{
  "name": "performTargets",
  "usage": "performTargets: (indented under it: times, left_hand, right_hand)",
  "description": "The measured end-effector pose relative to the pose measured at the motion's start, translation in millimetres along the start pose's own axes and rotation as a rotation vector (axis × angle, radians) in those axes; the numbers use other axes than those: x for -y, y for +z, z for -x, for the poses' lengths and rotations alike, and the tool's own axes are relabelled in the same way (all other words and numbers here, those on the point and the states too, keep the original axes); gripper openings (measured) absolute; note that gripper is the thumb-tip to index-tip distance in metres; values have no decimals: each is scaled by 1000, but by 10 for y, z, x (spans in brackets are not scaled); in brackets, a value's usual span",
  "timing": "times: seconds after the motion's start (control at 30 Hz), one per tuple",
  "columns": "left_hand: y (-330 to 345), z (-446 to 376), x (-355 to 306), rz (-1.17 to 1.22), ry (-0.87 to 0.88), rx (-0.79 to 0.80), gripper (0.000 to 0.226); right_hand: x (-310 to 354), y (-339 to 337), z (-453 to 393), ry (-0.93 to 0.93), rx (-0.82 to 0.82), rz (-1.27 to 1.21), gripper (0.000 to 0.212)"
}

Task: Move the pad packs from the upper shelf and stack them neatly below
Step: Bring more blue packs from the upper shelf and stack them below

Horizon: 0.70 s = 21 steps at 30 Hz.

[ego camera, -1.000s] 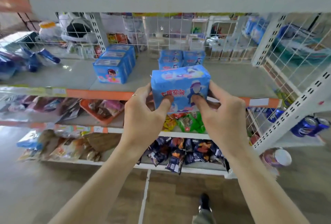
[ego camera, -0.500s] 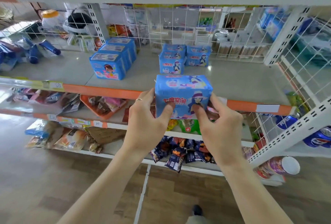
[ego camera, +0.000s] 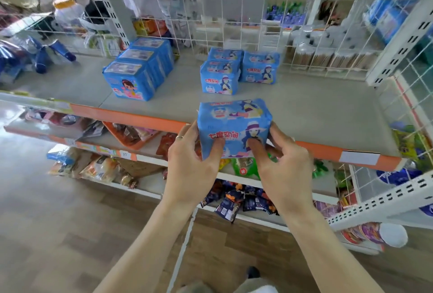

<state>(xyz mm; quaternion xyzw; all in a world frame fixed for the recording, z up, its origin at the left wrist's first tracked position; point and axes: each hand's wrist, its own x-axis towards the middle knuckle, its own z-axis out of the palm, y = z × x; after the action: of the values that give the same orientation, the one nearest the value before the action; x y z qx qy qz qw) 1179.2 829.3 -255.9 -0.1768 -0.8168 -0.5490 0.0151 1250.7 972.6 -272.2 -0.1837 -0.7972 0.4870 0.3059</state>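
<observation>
Grey shelf (ego camera: 316, 114), flat and matt, fronted by an orange price strip, bears three groups of goods, here listed from largest to smallest. At back left stands a row of dark-blue packs (ego camera: 140, 70), boxy and film-wrapped, glossy on top. Behind centre sit the shelved pad packs (ego camera: 236, 71), light blue and soft-cornered, set close together against the white wire grid. At the front edge is the held pad pack (ego camera: 234, 126), a pillowy block of thin printed plastic film, upright, its lower part hanging before the orange strip; whether its base touches the shelf cannot be told. The left hand (ego camera: 194, 159) and right hand (ego camera: 281, 159) clasp it from opposite sides, thumbs pressed on the printed front, remaining fingers curled behind; a ring shows on the left hand. Probable hazards: slick film may slip under a light squeeze, dropping the pack onto the snack bags below; the pack's bottom edge may catch the strip lip and tip; a soft body set down askew would sit unevenly; a forward push could nudge the shelved group out of line.
</observation>
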Motion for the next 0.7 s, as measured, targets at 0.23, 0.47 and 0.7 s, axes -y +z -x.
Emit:
performTargets:
  times: [0.23,0.47,0.7]
  left_hand:
    - [91,-183,155,-7,-47,35,28]
    - [17,-588,445,-26,-4,167,37]
    - [-289,-1204,842,-15,-18,228,43]
  right_hand:
    - [-122,122,-118,50,25,58,30]
    - [-179,450,-315,51,-60,128,39]
    - [-123,994,-649,44,-21,189,27]
